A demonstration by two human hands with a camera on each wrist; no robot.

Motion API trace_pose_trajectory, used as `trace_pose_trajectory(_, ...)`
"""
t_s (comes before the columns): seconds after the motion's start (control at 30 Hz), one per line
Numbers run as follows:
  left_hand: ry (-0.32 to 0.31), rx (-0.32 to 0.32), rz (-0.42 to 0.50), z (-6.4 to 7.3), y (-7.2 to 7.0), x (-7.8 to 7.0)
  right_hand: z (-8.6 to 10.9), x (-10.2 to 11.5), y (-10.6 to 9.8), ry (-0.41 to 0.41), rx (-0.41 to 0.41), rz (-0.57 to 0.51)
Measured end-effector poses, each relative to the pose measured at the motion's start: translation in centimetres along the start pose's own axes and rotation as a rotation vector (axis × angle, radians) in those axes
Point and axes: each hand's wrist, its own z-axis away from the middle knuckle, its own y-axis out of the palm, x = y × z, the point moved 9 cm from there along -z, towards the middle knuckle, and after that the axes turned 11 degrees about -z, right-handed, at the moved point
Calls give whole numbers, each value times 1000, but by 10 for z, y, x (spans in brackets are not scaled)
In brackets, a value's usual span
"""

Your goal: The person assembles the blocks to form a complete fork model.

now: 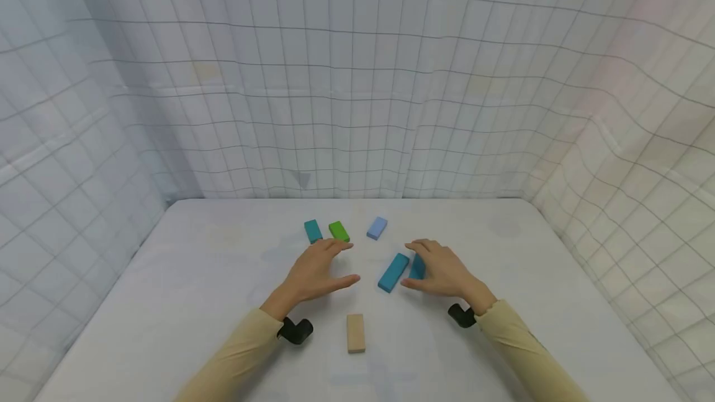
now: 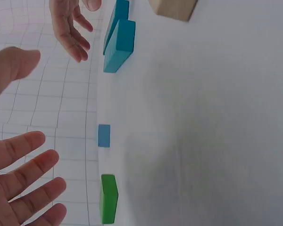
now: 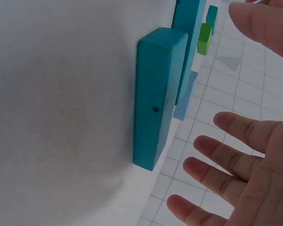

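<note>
My left hand (image 1: 313, 275) hovers over the white table with its thumb and fingers spread, nothing between them. Just beyond its fingertips lie a small teal block (image 1: 313, 231) and a green block (image 1: 339, 231). My right hand (image 1: 444, 270), likewise spread and holding nothing, is over a long blue block (image 1: 417, 267) that it partly hides. In the right wrist view this block (image 3: 153, 103) stands apart from the fingers and has a dark spot on its side. Another long blue block (image 1: 393, 272) lies beside it, left of the right thumb.
A light blue block (image 1: 377, 227) lies farther back between the hands. Nearer the front is a tan wooden block (image 1: 355, 333). White gridded curtains (image 1: 357, 110) hang at the table's back and sides. A black wrist camera (image 1: 296, 331) sits under each wrist.
</note>
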Motion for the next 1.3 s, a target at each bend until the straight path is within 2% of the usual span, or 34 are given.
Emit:
trace_pose_trajectory(0.2, -43, 33, 144, -12, 15, -11, 2, -19, 5, 56, 22, -30)
trace_pose_trajectory(0.3, -71, 65, 180, -17, 25, -14, 3, -26, 7, 86, 32, -60)
trace_pose_trajectory(0.53, -126, 130, 161, -24, 47, -17, 6, -36, 15, 137, 63, -99)
trace_pose_trajectory(0.7, -125, 155, 121, -30, 54, -25, 7, -37, 15, 144, 43, -46)
trace_pose_trajectory(0.9, -126, 161, 49, -37, 61, -33, 14, -37, 12, 176, 29, -15)
trace_pose_trajectory(1.07, -130, 159, -12, -42, 67, -36, 19, -36, 8, 161, 15, 8)
trace_pose_trajectory(1.17, -137, 160, -15, -43, 67, -38, 23, -36, 5, 146, 9, 12)
trace_pose_trajectory(1.3, -147, 155, 26, -42, 67, -38, 29, -36, 2, 122, -1, 10)
